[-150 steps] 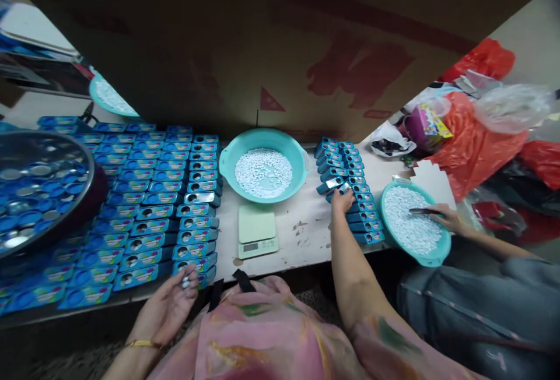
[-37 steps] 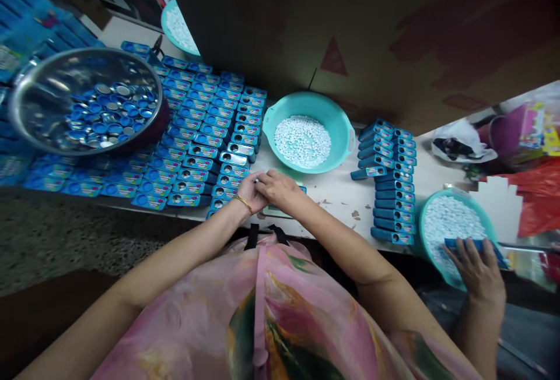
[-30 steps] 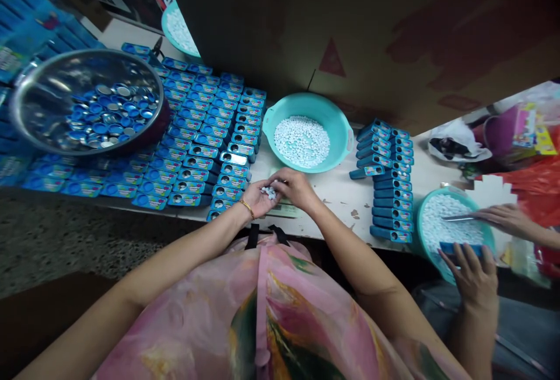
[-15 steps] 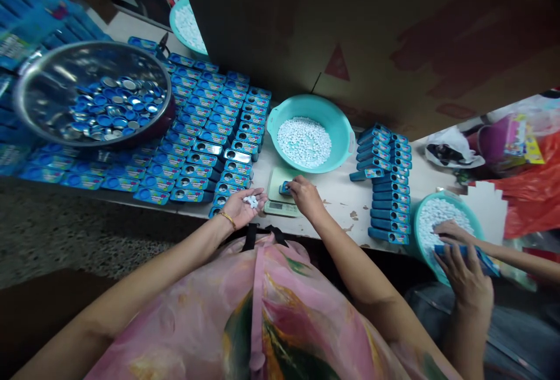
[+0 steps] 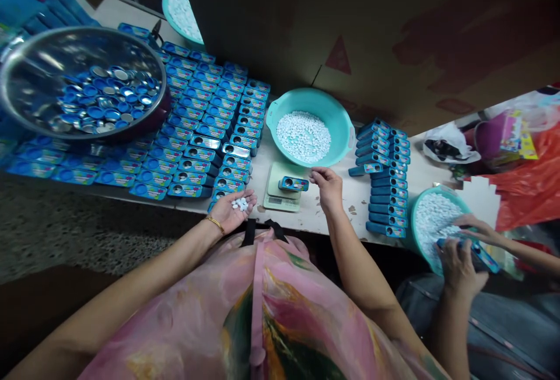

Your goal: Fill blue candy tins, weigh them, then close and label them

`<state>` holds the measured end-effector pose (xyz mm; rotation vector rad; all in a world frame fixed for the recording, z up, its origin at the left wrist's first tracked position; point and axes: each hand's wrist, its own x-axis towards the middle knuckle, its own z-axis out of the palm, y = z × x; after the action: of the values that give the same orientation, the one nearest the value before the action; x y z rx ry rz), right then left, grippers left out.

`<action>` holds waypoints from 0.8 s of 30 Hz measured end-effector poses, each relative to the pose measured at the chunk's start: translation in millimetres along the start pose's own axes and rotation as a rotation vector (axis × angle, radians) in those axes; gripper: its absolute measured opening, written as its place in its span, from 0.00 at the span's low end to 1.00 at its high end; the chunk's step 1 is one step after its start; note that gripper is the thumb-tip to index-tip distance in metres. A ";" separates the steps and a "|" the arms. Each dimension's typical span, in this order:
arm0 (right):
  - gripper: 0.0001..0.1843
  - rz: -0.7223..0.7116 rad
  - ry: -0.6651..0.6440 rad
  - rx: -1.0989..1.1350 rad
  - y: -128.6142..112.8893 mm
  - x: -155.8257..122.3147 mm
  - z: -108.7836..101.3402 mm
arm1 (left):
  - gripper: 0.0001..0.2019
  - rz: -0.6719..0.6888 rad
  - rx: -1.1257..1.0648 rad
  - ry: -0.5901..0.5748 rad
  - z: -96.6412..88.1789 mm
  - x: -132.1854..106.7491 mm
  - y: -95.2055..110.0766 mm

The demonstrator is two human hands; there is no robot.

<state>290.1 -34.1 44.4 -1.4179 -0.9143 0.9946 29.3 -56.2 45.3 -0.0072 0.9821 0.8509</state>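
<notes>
Box (image 5: 293,183): on the scale (image 5: 283,201); I'd read it hands-off.
Right hand (image 5: 328,187): curled just beside it; I can't tell if gripping.
Left hand (image 5: 231,211): open, palm up, pellets (image 5: 240,204) on it; I'd hold level.

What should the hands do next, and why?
Maybe hold the right hand back and read the display, because the blue box is on the scale and that hand looks just off it. The left hand can wait, palm up, with its white pieces.
</notes>
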 end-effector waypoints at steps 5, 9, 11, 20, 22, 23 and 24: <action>0.11 0.092 0.046 0.154 -1.4 -10.6 -8.4 | 0.08 -0.011 -0.009 0.025 -12.4 -3.5 -3.5; 0.11 0.035 -0.023 0.121 -9.2 -21.0 1.7 | 0.08 -0.022 -0.014 -0.001 -9.7 -4.1 -8.5; 0.11 0.026 -0.044 0.106 -12.7 -23.2 8.6 | 0.08 -0.027 -0.010 -0.011 -6.1 -4.7 -10.5; 0.11 0.050 -0.138 0.034 -8.8 -22.7 28.4 | 0.08 -0.044 -0.014 -0.024 0.7 -6.4 -12.5; 0.11 0.037 -0.125 0.041 -10.3 -20.1 27.5 | 0.08 -0.041 -0.015 -0.017 -0.3 -6.6 -12.5; 0.11 0.030 -0.121 0.047 -11.7 -18.9 27.0 | 0.08 -0.038 -0.017 -0.014 -0.5 -6.6 -12.7; 0.11 0.023 -0.124 0.049 -13.3 -17.9 26.8 | 0.09 -0.035 -0.022 -0.012 -0.2 -6.6 -12.8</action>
<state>258.8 -40.6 58.4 -1.3400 -0.9596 1.1246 35.6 -69.2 45.4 -0.0376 0.9592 0.8286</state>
